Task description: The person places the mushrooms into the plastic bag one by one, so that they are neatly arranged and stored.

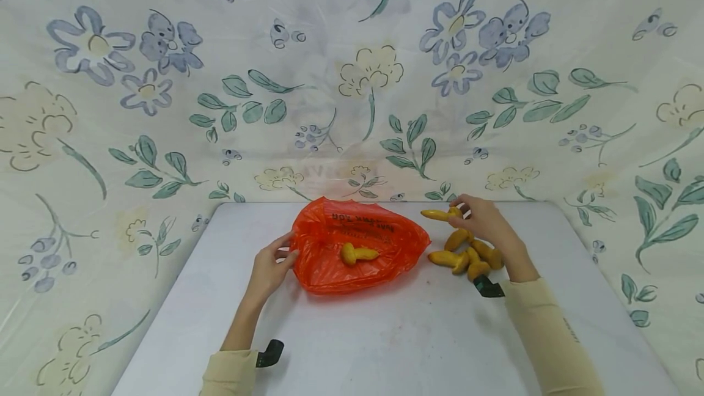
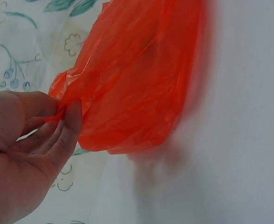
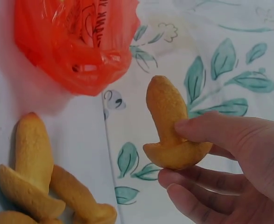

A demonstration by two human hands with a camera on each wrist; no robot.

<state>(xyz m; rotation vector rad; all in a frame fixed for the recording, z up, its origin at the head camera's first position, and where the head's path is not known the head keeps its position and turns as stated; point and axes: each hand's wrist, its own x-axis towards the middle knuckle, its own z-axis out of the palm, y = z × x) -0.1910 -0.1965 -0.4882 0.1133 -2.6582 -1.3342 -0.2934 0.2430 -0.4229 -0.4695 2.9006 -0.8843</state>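
A red plastic bag (image 1: 379,225) with dark lettering lies open-mouthed on the table, and one yellow-brown mushroom (image 1: 363,254) rests inside it. My left hand (image 1: 271,267) pinches the bag's left edge between thumb and fingers; the left wrist view shows the film (image 2: 132,88) bunched at the fingertips. To the right of the bag, my right hand (image 1: 483,220) holds another mushroom (image 3: 167,112) by its cap, thumb on the stem side and fingers beneath. The stem points left toward the bag in the head view. Below this hand lies a pile of several similar mushrooms (image 1: 451,260).
The white table (image 1: 385,347) ends at a wall covered by a floral cloth (image 1: 352,109) just behind the bag. Dark wrist-worn pieces (image 1: 269,354) stick out by both sleeves. In the right wrist view, loose mushrooms (image 3: 34,163) lie close to the bag.
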